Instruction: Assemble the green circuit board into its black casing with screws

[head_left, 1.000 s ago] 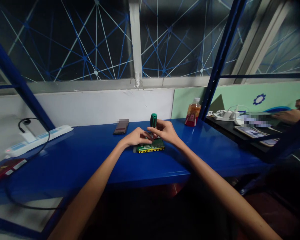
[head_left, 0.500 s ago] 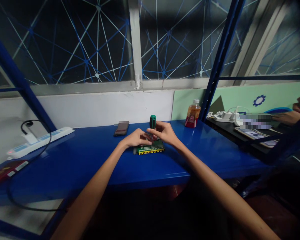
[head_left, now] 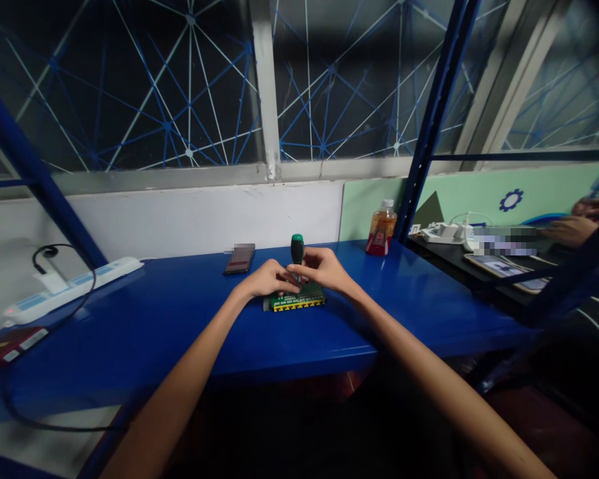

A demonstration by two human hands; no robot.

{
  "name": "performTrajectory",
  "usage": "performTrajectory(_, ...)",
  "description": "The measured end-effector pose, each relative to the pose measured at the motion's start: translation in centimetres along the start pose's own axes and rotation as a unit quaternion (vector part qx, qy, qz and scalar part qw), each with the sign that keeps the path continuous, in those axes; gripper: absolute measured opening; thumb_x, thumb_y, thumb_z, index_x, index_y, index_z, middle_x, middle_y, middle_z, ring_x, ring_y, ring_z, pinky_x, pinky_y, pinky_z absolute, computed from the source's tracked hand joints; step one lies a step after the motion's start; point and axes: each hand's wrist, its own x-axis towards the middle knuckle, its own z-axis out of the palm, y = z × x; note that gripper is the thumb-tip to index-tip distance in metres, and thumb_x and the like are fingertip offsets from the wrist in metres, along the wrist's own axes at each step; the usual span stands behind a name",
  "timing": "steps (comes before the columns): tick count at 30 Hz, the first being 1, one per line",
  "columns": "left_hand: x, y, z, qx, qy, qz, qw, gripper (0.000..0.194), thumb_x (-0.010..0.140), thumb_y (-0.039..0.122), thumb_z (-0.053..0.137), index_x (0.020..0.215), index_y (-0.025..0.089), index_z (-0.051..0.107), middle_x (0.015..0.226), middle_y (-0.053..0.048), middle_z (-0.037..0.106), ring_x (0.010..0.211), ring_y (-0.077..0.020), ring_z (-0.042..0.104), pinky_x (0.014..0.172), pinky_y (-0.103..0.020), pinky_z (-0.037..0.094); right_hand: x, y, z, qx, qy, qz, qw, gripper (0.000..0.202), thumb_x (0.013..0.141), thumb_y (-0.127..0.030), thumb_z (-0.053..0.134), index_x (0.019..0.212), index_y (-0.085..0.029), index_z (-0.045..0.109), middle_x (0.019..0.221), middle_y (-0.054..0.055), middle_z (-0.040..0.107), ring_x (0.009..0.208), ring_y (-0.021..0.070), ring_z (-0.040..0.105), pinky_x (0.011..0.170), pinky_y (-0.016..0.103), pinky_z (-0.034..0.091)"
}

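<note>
A green circuit board (head_left: pixel 311 293) with a row of yellow ports along its near edge lies flat on the blue table (head_left: pixel 190 306). Above it a screwdriver (head_left: pixel 297 247) with a green and black handle stands upright, its tip hidden by fingers. My right hand (head_left: pixel 324 267) is closed around the lower part of the handle. From the other side my left hand (head_left: pixel 267 278) reaches over the board, its fingers pinched together close to the screwdriver's shaft. Whether they grip the shaft or some small part cannot be made out.
A phone (head_left: pixel 239 258) lies behind the board. To the right a bottle (head_left: pixel 381 227) stands by a blue post. On the left are a white power strip (head_left: pixel 80 287) with a black cable and a red box (head_left: pixel 10 347). A co-worker's hands (head_left: pixel 579 226) show at far right.
The whole view has shifted slightly, so things sit a little further left. My right hand still grips the upright screwdriver over the board, and its handle leans slightly differently.
</note>
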Motion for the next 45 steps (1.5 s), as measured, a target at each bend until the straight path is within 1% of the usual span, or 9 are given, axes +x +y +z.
performTrajectory(4,0.1,0.1,-0.1,0.025,0.006,0.006,1.000,0.020,0.064,0.032,0.077,0.074,0.013,0.077,0.060,-0.006,0.067,0.050,-0.0115,0.053,0.053,-0.026,0.043,0.0,-0.3,0.0,-0.003,0.004,0.001,1.000,0.029,0.075,-0.044,0.070,0.073,-0.018,0.059,0.058,-0.002,0.057,0.053,0.0118,0.056,0.049,0.025,0.040)
performTrajectory(8,-0.1,0.5,-0.1,0.020,0.004,-0.010,1.000,0.024,0.064,0.034,0.078,0.073,0.012,0.077,0.058,-0.006,0.067,0.051,-0.0130,0.055,0.053,-0.027,0.042,0.0,-0.7,-0.1,0.042,-0.028,0.018,0.999,0.030,0.073,-0.045,0.071,0.072,-0.018,0.059,0.057,-0.003,0.056,0.052,0.0119,0.058,0.047,0.025,0.042)
performTrajectory(15,-0.3,1.0,0.1,0.008,-0.002,-0.030,1.000,0.023,0.065,0.033,0.078,0.075,0.012,0.077,0.049,-0.003,0.062,0.040,-0.0075,0.045,0.044,-0.023,0.035,-0.2,-1.1,-0.5,0.106,-0.054,0.041,0.992,0.029,0.072,-0.042,0.073,0.076,-0.017,0.058,0.062,-0.001,0.062,0.051,0.0122,0.060,0.044,0.024,0.042)
performTrajectory(19,-0.3,1.0,0.1,0.023,0.014,-0.018,0.999,0.022,0.063,0.034,0.079,0.067,0.012,0.076,0.050,-0.003,0.062,0.042,-0.0076,0.045,0.044,-0.022,0.035,-0.2,-1.0,-0.6,0.120,-0.062,0.058,0.989,0.030,0.071,-0.041,0.074,0.076,-0.018,0.056,0.065,-0.001,0.063,0.049,0.0116,0.060,0.045,0.025,0.042)
performTrajectory(23,-0.3,0.8,0.2,0.029,0.008,-0.022,0.999,0.028,0.065,0.040,0.078,0.071,0.012,0.077,0.052,-0.004,0.063,0.045,-0.0087,0.047,0.048,-0.023,0.037,-0.1,-0.8,-0.6,0.111,-0.081,0.061,0.989,0.030,0.068,-0.039,0.077,0.076,-0.017,0.058,0.064,-0.001,0.062,0.051,0.0114,0.059,0.047,0.025,0.044)
performTrajectory(29,-0.1,0.4,0.0,0.038,-0.003,0.010,0.999,0.030,0.066,0.038,0.077,0.084,0.014,0.078,0.075,-0.007,0.072,0.069,-0.0173,0.061,0.065,-0.028,0.046,-0.2,-0.8,-0.8,0.102,-0.090,0.067,0.988,0.029,0.068,-0.038,0.076,0.081,-0.016,0.063,0.063,0.000,0.063,0.055,0.0131,0.059,0.051,0.027,0.045)
performTrajectory(33,-0.1,0.3,-0.2,0.053,-0.017,0.023,0.998,0.027,0.069,0.036,0.075,0.085,0.015,0.078,0.081,-0.008,0.074,0.076,-0.0202,0.064,0.073,-0.030,0.047,-0.3,-1.0,-0.8,0.100,-0.092,0.063,0.989,0.029,0.069,-0.039,0.076,0.083,-0.016,0.064,0.064,0.001,0.064,0.056,0.0136,0.060,0.053,0.028,0.045)
performTrajectory(39,0.0,0.2,0.0,0.056,0.015,0.024,0.998,0.026,0.067,0.032,0.076,0.086,0.014,0.078,0.079,-0.009,0.074,0.074,-0.0204,0.065,0.070,-0.030,0.048,-0.4,-0.8,-0.7,0.051,-0.070,0.053,0.995,0.030,0.075,-0.046,0.069,0.079,-0.016,0.064,0.063,0.001,0.063,0.055,0.0124,0.059,0.050,0.026,0.044)
performTrajectory(45,0.1,0.3,0.0,0.059,-0.028,0.023,0.998,0.029,0.070,0.034,0.075,0.088,0.012,0.076,0.085,-0.011,0.074,0.080,-0.0217,0.066,0.073,-0.031,0.048,-0.4,-0.8,-0.8,0.074,-0.076,0.060,0.993,0.030,0.074,-0.045,0.071,0.082,-0.016,0.066,0.061,0.001,0.062,0.052,0.0135,0.061,0.048,0.027,0.046)
